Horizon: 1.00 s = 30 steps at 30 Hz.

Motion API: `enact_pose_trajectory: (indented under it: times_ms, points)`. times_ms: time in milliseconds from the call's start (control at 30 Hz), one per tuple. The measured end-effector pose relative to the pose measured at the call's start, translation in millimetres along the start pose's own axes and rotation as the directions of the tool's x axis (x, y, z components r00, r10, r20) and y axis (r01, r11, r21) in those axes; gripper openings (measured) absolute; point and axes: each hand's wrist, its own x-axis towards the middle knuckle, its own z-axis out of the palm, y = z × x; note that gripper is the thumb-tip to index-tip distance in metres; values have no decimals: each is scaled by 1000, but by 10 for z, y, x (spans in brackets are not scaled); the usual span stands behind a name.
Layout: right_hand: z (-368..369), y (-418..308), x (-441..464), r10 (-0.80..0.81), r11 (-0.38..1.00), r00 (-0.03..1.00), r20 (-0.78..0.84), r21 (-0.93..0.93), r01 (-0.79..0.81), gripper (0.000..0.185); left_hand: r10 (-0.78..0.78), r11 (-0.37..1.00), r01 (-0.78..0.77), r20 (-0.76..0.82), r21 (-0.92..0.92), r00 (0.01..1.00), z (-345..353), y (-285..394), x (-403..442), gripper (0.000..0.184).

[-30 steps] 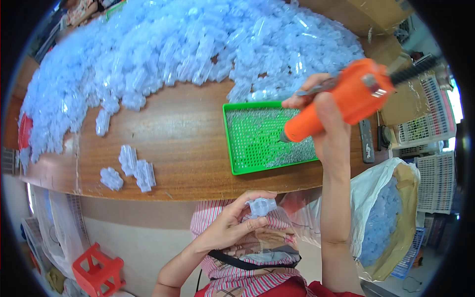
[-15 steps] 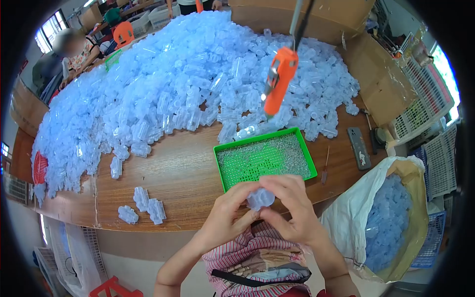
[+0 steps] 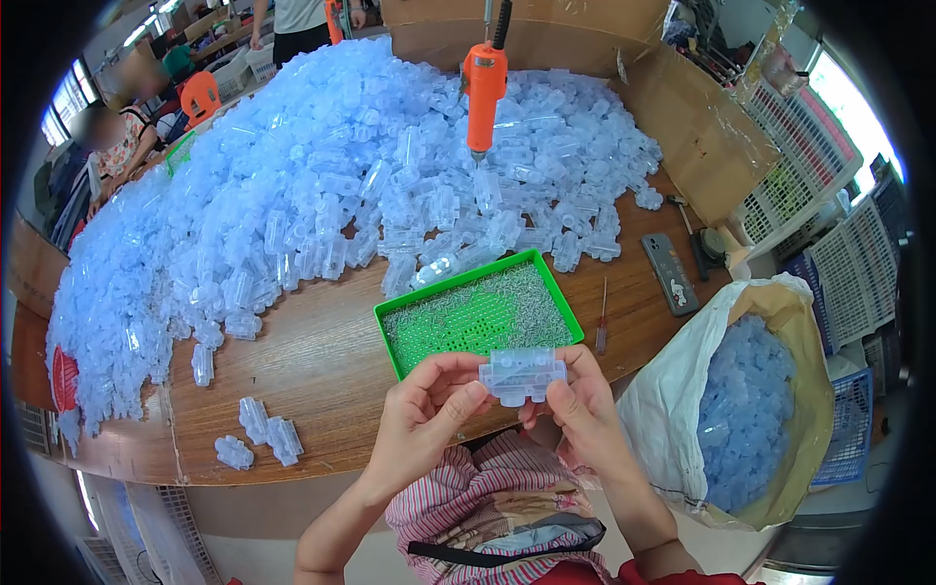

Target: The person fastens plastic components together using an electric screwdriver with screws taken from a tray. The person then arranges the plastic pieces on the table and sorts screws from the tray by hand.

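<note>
Between my two hands I hold a translucent bluish plastic part (image 3: pixel 524 374), its long side facing me, over the near edge of the green tray. My left hand (image 3: pixel 429 414) pinches its left end with thumb and fingers. At the other end my right hand (image 3: pixel 582 400) grips it the same way. Just beyond lies the green perforated tray (image 3: pixel 382 341), holding many tiny metal pieces that look like screws (image 3: pixel 536 307). An orange electric screwdriver (image 3: pixel 484 102) hangs bit-down behind the tray, apart from both hands.
A large heap of similar plastic parts (image 3: pixel 292 185) covers the back of the table (image 3: pixel 322 361). Several loose parts (image 3: pixel 283 441) lie at front left. Right of the tray are a thin screwdriver (image 3: pixel 602 317), a phone (image 3: pixel 669 275) and an open sack (image 3: pixel 663 409) of parts. People sit at far left.
The plastic part has turned from end-on to lengthwise between my hands. My view has shifted, and the hanging screwdriver, tilted before, now hangs nearly upright.
</note>
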Motion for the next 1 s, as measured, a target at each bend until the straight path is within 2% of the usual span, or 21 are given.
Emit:
enact_pose_trajectory:
  times_ms: [167,233,267,333,433,533,633,833,867,900,933,967,1000]
  points:
    - [-18,-40,-53,43,996,998,56,-85,-38,39,-32,999,32,-8,-21,999,-12,26,26,27]
    - [3,-61,-66,44,999,998,53,29,-46,40,12,1000,-12,8,-11,1000,-21,-5,18,27]
    - [12,-72,-71,45,995,998,51,86,-49,40,81,995,-83,30,60,996,-22,-18,11,27]
    - [7,-82,-85,31,1000,998,51,-2,-31,41,211,955,-225,89,196,973,-15,-39,2,29]
    - [-5,-103,-114,8,995,999,46,-95,-4,42,244,969,-245,29,37,969,47,-43,-4,32]
    - [15,-141,-143,19,995,999,28,-99,-17,42,183,983,-184,23,23,983,87,44,-20,34]
    - [7,-133,-154,22,996,999,25,-89,-20,42,184,946,-209,123,248,975,-12,-20,-3,33]
    - [32,-136,-210,6,998,1000,-15,-67,-7,38,218,951,-230,80,206,973,74,-87,82,32]
    - [11,-153,-250,7,998,999,-36,-58,-9,37,192,945,-212,99,251,976,83,-102,104,32]
    - [-8,-173,-280,-22,997,998,-50,-80,18,36,145,963,-168,118,212,982,126,-96,118,32]
    - [-48,-206,-330,-53,991,990,-128,-131,36,36,70,962,-113,177,249,982,141,-98,150,36]
    - [-102,-260,-413,-92,982,973,-210,-181,53,35,83,968,-115,148,221,985,242,-89,143,40]
    - [-154,-367,-517,-213,923,922,-322,-377,82,35,70,955,-109,150,277,986,297,-54,137,42]
